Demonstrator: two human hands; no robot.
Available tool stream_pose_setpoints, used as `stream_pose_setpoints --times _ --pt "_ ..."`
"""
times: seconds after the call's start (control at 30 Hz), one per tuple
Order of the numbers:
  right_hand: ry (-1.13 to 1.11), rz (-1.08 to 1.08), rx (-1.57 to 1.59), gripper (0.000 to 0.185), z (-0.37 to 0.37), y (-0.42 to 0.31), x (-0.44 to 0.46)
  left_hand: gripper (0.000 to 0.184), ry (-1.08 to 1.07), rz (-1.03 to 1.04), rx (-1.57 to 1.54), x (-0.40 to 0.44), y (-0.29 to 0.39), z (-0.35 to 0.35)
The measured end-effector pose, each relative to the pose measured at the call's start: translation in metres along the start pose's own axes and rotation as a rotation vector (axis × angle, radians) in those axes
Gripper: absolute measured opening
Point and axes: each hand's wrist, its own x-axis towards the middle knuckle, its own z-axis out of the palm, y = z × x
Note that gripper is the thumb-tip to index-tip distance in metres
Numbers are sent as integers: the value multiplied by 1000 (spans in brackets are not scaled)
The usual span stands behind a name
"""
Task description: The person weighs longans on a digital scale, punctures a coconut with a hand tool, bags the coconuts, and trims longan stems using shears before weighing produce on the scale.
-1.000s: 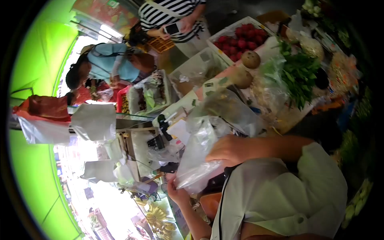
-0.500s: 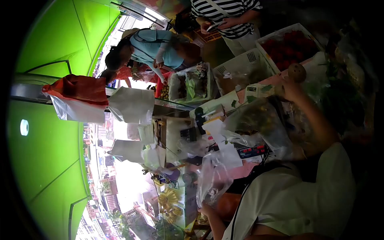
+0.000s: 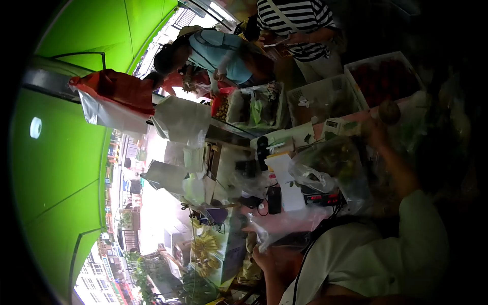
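Observation:
My left hand [image 3: 262, 256] is closed on a clear plastic bag [image 3: 277, 229], which spreads over the pink table in front of me. My right hand [image 3: 375, 132] reaches out at the end of my stretched arm. Against its fingers is a brown round object [image 3: 389, 112], possibly a coconut; the hand seems closed on it, but shade and blur hide the fingers. Between my hands lie a scale with red digits [image 3: 323, 198], a white sheet [image 3: 290, 185] and a large clear bag of greenish-yellow produce [image 3: 338, 160].
A white crate of red fruit [image 3: 389, 79] and a pale plastic crate [image 3: 325, 99] stand beyond my right hand. A person in blue [image 3: 218, 56] bends over produce; another wears a striped top [image 3: 300, 25]. Bananas [image 3: 206, 249] lie near my left side. Bags [image 3: 112, 99] hang overhead.
The view has shifted, so most things sit lower and further right. The plastic bag at my left hand has dropped from hanging upright to lying spread across the table. My right hand stays by the round object.

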Motion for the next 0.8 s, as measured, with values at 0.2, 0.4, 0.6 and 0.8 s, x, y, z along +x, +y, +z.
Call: stream_pose_setpoints --times 0.2,0.4,0.6,0.8 --pt "-53 204 856 98 -34 6 12 59 -34 -99 -187 12 7 -7" --pt "-11 205 1057 102 -206 -83 -9 68 19 -91 -270 15 -3 17" --pt "-820 -142 1887 119 -262 -157 -78 71 -90 79 -432 35 48 7" --pt "-1562 -314 1534 118 -196 -338 -154 42 -113 171 -580 67 61 35"
